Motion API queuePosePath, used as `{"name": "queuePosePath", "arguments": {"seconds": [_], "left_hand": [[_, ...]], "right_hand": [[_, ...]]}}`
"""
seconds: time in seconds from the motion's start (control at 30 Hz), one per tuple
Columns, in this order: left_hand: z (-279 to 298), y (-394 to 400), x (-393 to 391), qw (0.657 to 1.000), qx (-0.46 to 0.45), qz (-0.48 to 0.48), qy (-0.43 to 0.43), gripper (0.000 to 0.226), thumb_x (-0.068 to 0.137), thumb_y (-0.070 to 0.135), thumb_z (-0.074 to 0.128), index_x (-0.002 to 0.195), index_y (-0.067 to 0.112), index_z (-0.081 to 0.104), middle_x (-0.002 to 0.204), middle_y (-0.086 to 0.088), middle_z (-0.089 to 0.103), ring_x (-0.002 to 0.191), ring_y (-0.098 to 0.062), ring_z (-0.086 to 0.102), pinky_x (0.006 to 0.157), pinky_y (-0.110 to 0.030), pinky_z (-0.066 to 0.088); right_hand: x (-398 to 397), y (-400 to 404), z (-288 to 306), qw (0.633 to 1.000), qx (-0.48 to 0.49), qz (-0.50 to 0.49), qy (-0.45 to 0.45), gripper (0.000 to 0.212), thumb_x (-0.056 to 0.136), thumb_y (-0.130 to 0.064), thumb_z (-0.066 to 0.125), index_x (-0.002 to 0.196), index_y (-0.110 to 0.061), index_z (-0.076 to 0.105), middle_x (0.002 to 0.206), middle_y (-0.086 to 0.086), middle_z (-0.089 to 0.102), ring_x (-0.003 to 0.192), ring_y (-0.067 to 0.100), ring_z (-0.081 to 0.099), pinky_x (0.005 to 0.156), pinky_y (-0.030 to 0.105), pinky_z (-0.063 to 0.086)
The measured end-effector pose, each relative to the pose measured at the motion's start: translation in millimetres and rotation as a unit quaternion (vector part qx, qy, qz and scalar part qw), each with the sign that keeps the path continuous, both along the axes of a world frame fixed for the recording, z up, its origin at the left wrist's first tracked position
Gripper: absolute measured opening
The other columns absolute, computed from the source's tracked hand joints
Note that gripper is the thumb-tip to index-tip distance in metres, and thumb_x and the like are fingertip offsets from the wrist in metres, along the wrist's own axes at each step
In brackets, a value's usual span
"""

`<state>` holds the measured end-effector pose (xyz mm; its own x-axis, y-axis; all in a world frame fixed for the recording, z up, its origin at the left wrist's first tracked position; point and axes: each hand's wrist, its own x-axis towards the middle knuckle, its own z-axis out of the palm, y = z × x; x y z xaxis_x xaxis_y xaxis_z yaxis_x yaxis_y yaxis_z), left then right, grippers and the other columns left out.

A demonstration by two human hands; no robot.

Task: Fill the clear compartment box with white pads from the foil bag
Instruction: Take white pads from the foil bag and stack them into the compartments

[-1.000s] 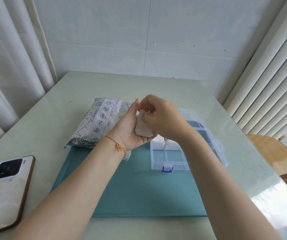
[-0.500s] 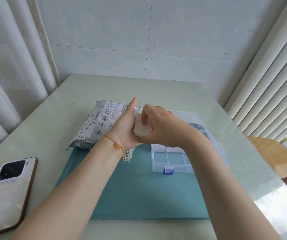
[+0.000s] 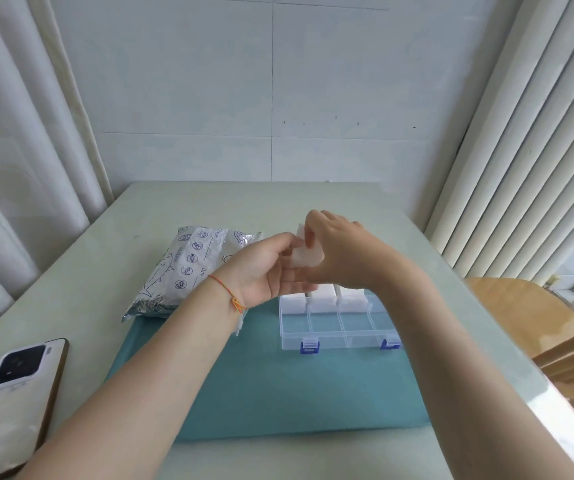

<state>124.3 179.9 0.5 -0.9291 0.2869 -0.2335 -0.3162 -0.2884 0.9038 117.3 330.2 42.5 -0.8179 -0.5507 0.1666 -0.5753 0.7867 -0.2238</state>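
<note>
Pads (image 3: 305, 258) pinched between left hand (image 3: 267, 271) and right hand (image 3: 339, 252), mid-frame above box (image 3: 339, 336). Best peeled off a few together, squared, then pressed flat into a bare front compartment.

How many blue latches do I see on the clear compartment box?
2, both on the near front edge of the clear compartment box: one blue latch near its left end, the other near its right end, partly behind the right forearm.

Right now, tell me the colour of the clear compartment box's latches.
Blue, both latches on the near wall, plain in the head view.
</note>
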Motion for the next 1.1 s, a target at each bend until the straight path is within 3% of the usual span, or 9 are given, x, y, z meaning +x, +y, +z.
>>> {"name": "queuePosePath", "arguments": {"seconds": [0.13, 0.23, 0.33, 0.47, 0.6, 0.73, 0.87, 0.97, 1.1], "left_hand": [[3, 21, 0, 0.997, -0.061, 0.052, 0.019, 0.016, 0.094, 0.010, 0.049, 0.096, 0.008, 0.064, 0.078, -0.006, 0.070, 0.070, -0.023, 0.068, 0.068, -0.034, 0.059], [3, 33, -5, 0.988, -0.089, 0.121, 0.026, 0.008, 0.092, 0.011, 0.057, 0.093, 0.009, 0.065, 0.079, -0.005, 0.062, 0.066, -0.017, 0.065, 0.055, -0.026, 0.055], [0, 44, -9, 0.982, -0.115, 0.147, 0.036, 0.009, 0.091, 0.015, 0.063, 0.082, 0.015, 0.062, 0.072, 0.000, 0.055, 0.067, -0.014, 0.060, 0.056, -0.024, 0.049], [-3, 64, -14, 0.978, -0.161, 0.122, 0.052, 0.009, 0.089, 0.017, 0.067, 0.081, 0.017, 0.062, 0.071, 0.002, 0.059, 0.068, -0.012, 0.058, 0.063, -0.025, 0.047], [-10, 79, -23, 0.960, -0.225, 0.140, 0.086, 0.006, 0.087, 0.020, 0.070, 0.083, 0.017, 0.066, 0.072, 0.003, 0.063, 0.067, -0.010, 0.060, 0.061, -0.024, 0.048], [-29, 82, -32, 0.827, -0.489, 0.132, 0.243, 0.004, 0.085, 0.021, 0.068, 0.084, 0.021, 0.072, 0.082, 0.008, 0.068, 0.080, -0.010, 0.061, 0.074, -0.021, 0.045], [-43, 80, -36, 0.703, -0.631, -0.004, 0.327, 0.020, 0.090, 0.018, 0.058, 0.097, 0.026, 0.076, 0.095, 0.006, 0.067, 0.102, -0.019, 0.054, 0.085, -0.026, 0.042], [-45, 85, -37, 0.663, -0.659, -0.064, 0.350, 0.029, 0.096, 0.023, 0.048, 0.109, 0.034, 0.071, 0.107, 0.002, 0.063, 0.112, -0.022, 0.045, 0.099, -0.036, 0.039], [-42, 89, -38, 0.617, -0.702, -0.103, 0.341, 0.032, 0.098, 0.029, 0.039, 0.112, 0.037, 0.066, 0.104, -0.002, 0.054, 0.111, -0.023, 0.041, 0.094, -0.036, 0.034]], "right_hand": [[-1, 24, -4, 0.999, -0.040, 0.003, -0.018, 0.053, 0.073, -0.047, 0.067, 0.108, -0.015, 0.044, 0.105, -0.003, 0.052, 0.096, 0.021, 0.048, 0.083, 0.032, 0.038], [-6, 48, -7, 0.975, -0.207, -0.025, -0.079, 0.061, 0.073, -0.046, 0.078, 0.117, -0.021, 0.045, 0.112, -0.005, 0.056, 0.097, 0.015, 0.057, 0.083, 0.028, 0.048], [-13, 65, -11, 0.914, -0.360, -0.081, -0.167, 0.043, 0.085, -0.029, 0.073, 0.118, -0.016, 0.050, 0.099, 0.000, 0.067, 0.074, 0.008, 0.063, 0.067, 0.020, 0.051], [-25, 81, -27, 0.861, -0.446, -0.119, -0.212, 0.020, 0.086, -0.007, 0.069, 0.098, -0.013, 0.054, 0.081, 0.006, 0.069, 0.052, 0.006, 0.058, 0.059, 0.025, 0.049], [-35, 93, -39, 0.846, -0.471, -0.147, -0.201, 0.024, 0.083, -0.001, 0.067, 0.080, -0.016, 0.049, 0.073, 0.009, 0.062, 0.057, 0.016, 0.055, 0.055, 0.028, 0.043], [-45, 105, -47, 0.863, -0.422, -0.181, -0.212, 0.021, 0.085, -0.001, 0.063, 0.076, -0.016, 0.052, 0.075, 0.014, 0.062, 0.059, 0.018, 0.054, 0.051, 0.025, 0.039], [-48, 112, -48, 0.885, -0.331, -0.215, -0.247, 0.011, 0.086, -0.006, 0.063, 0.090, -0.016, 0.066, 0.071, 0.006, 0.061, 0.047, 0.007, 0.051, 0.042, 0.016, 0.035], [-48, 116, -49, 0.890, -0.315, -0.227, -0.241, 0.016, 0.087, -0.003, 0.060, 0.095, -0.012, 0.070, 0.063, 0.000, 0.052, 0.043, 0.008, 0.039, 0.032, 0.010, 0.027], [-50, 115, -52, 0.915, -0.230, -0.224, -0.244, 0.017, 0.087, -0.006, 0.061, 0.093, -0.015, 0.075, 0.067, 0.002, 0.053, 0.050, 0.013, 0.037, 0.038, 0.014, 0.031]]}}
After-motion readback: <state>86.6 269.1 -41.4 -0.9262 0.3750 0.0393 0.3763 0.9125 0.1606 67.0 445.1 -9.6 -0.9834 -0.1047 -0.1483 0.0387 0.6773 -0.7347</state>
